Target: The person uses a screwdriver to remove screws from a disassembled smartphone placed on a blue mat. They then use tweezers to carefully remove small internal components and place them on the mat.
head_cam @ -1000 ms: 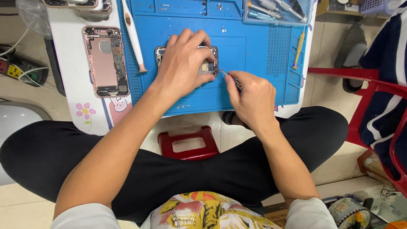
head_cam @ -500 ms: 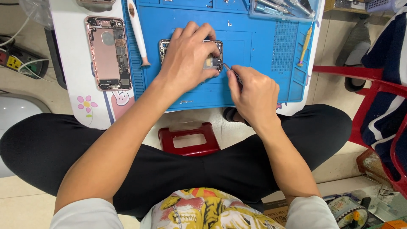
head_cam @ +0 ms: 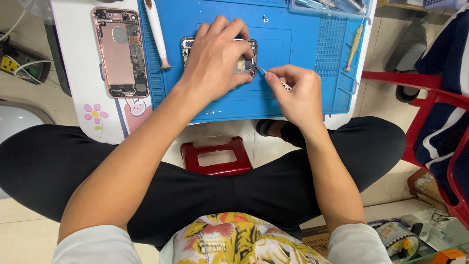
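Blue silicone mat (head_cam: 293, 58), ribbed and gridded, fills the low white table (head_cam: 73, 58) at twelve o'clock from my lap. My left hand (head_cam: 215, 61) lies flat on an opened phone (head_cam: 246, 58) at the mat's centre, fingers spread wide over its dark metal frame and pressing it down. At three o'clock from it, touching its right edge, my right hand (head_cam: 298, 93) is pinched narrow around thin steel tweezers (head_cam: 268, 76), the tips reaching into the phone's side. At nine o'clock from the left hand a slim white tool (head_cam: 156, 34) with a pinkish tip lies on the mat's edge, and beyond it a rose-gold phone shell (head_cam: 119, 51), back up and open, showing boards and screws. A yellow-handled screwdriver (head_cam: 354, 46) rests at two o'clock. Glossy red plastic stool (head_cam: 215, 156) sits between my crossed legs.
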